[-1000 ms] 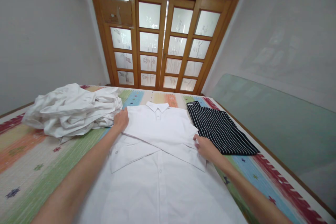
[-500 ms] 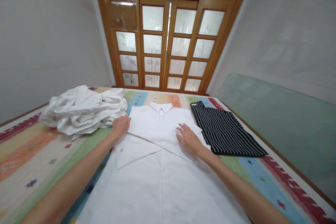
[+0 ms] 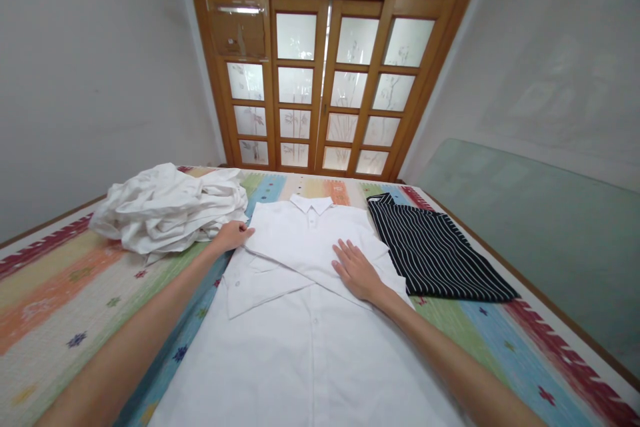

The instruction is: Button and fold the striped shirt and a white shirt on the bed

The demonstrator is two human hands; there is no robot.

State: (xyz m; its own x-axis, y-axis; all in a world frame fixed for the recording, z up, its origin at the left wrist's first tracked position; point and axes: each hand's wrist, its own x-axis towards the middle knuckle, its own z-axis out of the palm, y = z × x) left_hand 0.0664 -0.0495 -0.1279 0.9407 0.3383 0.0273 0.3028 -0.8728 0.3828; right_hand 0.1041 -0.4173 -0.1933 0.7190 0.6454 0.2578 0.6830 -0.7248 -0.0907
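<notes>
A white button-up shirt (image 3: 280, 360) lies front up, its collar at the far end and its sleeves folded across the chest. At the shirt's left shoulder edge, my left hand (image 3: 234, 235) has its fingers closed on the fabric. My right hand (image 3: 356, 270) rests flat on the folded sleeve at the right of the chest, fingers stretched out. The cuff with its button shows at the left of the shirt.
A crumpled heap of white clothing (image 3: 170, 210) lies at the left. To the right is a folded black-and-white striped garment (image 3: 435, 250). Everything lies on a multicoloured patterned cover (image 3: 100, 280). Wooden glazed doors (image 3: 320, 80) stand beyond, with walls on both sides.
My right hand has slid slightly left over the folded sleeve. The fingers of my left hand have drawn together at the shirt's edge. The view has shifted a little.
</notes>
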